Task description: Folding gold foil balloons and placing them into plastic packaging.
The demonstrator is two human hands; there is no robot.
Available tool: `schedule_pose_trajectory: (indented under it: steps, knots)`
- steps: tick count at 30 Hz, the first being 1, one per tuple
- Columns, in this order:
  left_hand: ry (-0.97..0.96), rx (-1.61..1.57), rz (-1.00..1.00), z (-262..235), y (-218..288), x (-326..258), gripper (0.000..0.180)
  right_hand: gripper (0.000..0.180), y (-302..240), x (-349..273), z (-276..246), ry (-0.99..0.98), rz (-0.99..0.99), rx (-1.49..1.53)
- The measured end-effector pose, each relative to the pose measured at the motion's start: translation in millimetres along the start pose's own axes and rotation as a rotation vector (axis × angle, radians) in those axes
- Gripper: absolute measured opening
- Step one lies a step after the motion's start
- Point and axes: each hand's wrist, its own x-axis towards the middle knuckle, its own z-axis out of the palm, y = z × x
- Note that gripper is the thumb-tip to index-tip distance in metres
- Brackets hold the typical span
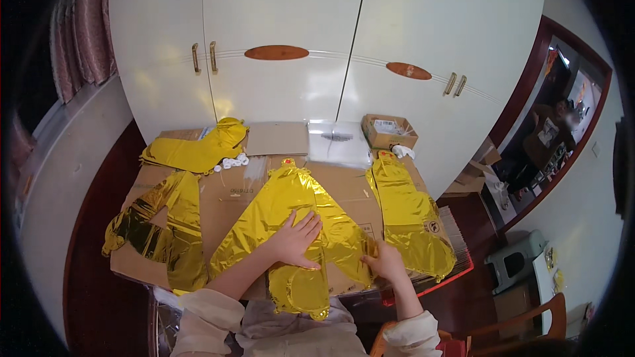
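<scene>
A flat gold foil balloon (291, 205) lies spread on the cardboard in front of me, wide toward my body, its narrow tip pointing away. My left hand (296, 238) rests palm down on its middle with the fingers stretched out. At its right lower edge, my right hand (387, 263) is closed, thumb toward the foil, apparently pinching that edge; the fingertips are partly hidden. Another flat foil balloon (413, 218) lies to the right. On the left is a foil balloon with a triangular opening (182, 225), and beyond it a folded gold foil balloon (192, 152).
A cardboard sheet (221, 192) covers the table. Along the back are a grey-brown board (278, 139), clear plastic bags (338, 142) and a small open carton (390, 132). White cabinets (278, 0) stand behind. A grey stool (516, 261) and wooden chair (555, 317) are right; a person (549, 139) shows in the doorway.
</scene>
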Motion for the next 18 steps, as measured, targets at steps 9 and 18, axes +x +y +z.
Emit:
schedule_pose_trajectory:
  steps: [9,18]
  knots:
    - [-0.060,0.022,-0.018,-5.3,0.2,1.3,0.111,0.030,-88.8,-45.6,16.6,0.223,-0.310,0.352]
    - [-0.133,-0.009,0.006,-30.9,-9.9,-8.2,0.087,0.031,-133.1,-61.4,47.9,0.371,-0.587,0.018]
